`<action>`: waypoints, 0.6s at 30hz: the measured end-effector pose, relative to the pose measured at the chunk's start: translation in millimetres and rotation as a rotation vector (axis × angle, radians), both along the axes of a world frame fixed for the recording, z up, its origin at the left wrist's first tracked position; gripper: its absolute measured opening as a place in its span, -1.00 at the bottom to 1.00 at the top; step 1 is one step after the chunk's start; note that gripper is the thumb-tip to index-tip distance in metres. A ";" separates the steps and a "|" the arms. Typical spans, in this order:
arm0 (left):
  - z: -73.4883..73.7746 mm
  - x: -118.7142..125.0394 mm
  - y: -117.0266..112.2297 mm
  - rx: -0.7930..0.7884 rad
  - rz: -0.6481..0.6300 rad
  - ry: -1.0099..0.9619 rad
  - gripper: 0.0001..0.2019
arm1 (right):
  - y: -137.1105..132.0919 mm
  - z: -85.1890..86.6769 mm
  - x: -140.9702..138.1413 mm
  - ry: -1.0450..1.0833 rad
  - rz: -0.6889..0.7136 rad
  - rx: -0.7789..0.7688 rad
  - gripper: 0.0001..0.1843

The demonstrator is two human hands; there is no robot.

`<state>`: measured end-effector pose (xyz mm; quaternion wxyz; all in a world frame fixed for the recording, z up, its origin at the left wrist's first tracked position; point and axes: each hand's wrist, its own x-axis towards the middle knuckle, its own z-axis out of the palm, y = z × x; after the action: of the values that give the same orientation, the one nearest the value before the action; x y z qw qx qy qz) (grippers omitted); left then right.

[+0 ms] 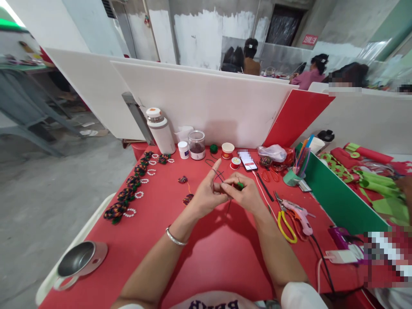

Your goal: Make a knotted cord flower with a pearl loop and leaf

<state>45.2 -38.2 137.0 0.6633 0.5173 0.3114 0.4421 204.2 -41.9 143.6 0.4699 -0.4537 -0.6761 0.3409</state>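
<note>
My left hand (206, 195) is over the middle of the red table, index finger raised and the other fingers bent. Dark green yarn (219, 173) loops by that finger and runs between both hands. My right hand (243, 194) meets the left at the fingertips, pinching the yarn. A small bright green bit (240, 185), perhaps part of the yarn, shows at its fingers. A thin dark end hangs below. Left of my hands lie two small multicoloured yarn pieces (188, 199) joined by an orange strand. The green yarn ball (213, 149) sits behind.
Several dark knotted yarn pieces with white bead rings (130, 212) line the left side. A mug (82, 259) stands front left, a thermos (162, 135) at the back. Right are a phone (247, 160), pliers (286, 226), a pink glue gun (300, 214) and a pen cup (292, 177).
</note>
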 end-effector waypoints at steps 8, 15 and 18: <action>4.9 -8.6 11.7 -0.097 0.219 -0.154 0.17 | 1.2 -1.1 4.9 0.113 0.026 -0.208 -0.60; 12.4 -16.6 12.3 -0.169 0.192 -0.316 0.04 | 12.5 -22.6 -12.1 0.243 0.134 -0.286 -0.64; 13.1 -15.9 8.3 -0.159 0.108 -0.296 0.03 | 16.2 -36.2 -23.9 0.254 0.283 -0.330 -0.63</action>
<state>29.4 -29.9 150.1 0.7160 0.3752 0.2716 0.5224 180.3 -25.7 107.4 0.4185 -0.3787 -0.6036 0.5632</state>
